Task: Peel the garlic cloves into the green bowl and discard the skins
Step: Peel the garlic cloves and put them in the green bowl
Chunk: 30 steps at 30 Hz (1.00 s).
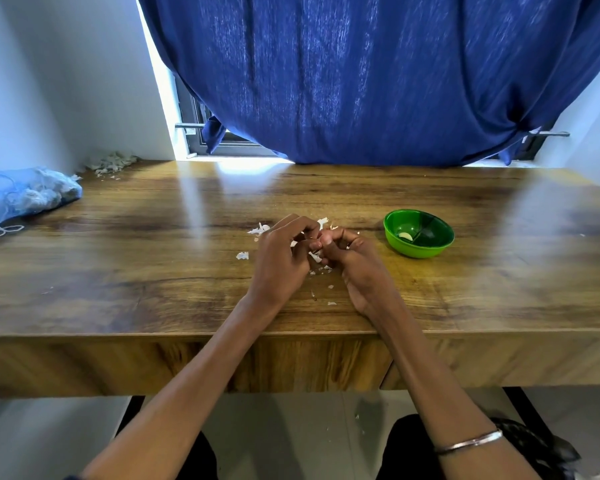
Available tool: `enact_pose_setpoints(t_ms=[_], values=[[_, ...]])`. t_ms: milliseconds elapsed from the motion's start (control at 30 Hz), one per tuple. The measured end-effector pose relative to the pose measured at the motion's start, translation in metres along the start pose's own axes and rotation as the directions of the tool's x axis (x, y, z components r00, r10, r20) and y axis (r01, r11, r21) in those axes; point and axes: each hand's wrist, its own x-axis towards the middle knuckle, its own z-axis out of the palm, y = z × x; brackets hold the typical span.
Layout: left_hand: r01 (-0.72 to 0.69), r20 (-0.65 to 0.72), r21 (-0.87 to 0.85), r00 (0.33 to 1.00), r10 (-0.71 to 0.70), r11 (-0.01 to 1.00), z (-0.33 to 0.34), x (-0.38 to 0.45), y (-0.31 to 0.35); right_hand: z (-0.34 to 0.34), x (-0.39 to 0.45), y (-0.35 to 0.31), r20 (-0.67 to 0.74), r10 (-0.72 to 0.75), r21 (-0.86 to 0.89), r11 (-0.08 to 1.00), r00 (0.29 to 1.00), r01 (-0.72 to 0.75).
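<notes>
My left hand point(282, 258) and my right hand point(352, 259) meet over the middle of the wooden table point(153, 271), fingers curled together around a garlic clove point(315, 255) that is mostly hidden between them. A strip of white skin shows at my fingertips. Loose white skin flakes point(259, 231) lie scattered around and under my hands. The green bowl point(418, 238) stands to the right of my right hand, apart from it, with one peeled clove point(406, 236) inside.
A blue mesh bag point(25, 194) of garlic lies at the table's far left. A pile of old skins point(113, 162) sits in the back left corner. A blue curtain point(378, 81) hangs behind the table. A few flakes lie on the floor below.
</notes>
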Motion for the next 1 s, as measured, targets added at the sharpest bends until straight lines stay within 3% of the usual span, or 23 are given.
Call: enact_pose_setpoints(t_ms=[300, 600, 1000], values=[[-0.011, -0.068, 0.014, 0.998, 0.012, 1.0, 0.006, 0.002, 0.007, 0.003, 0.0, -0.001, 0.037, 0.043, 0.254, 0.966, 0.998, -0.051], [0.016, -0.058, -0.045, 0.998, -0.019, 0.999, 0.0, 0.003, 0.003, 0.001, 0.0, 0.003, 0.051, -0.001, 0.144, 0.99, 0.999, -0.006], [0.166, -0.073, -0.158, 0.981, -0.18, 0.973, -0.007, 0.0, 0.005, 0.001, -0.002, 0.005, -0.101, -0.106, 0.039, 0.993, 0.989, 0.11]])
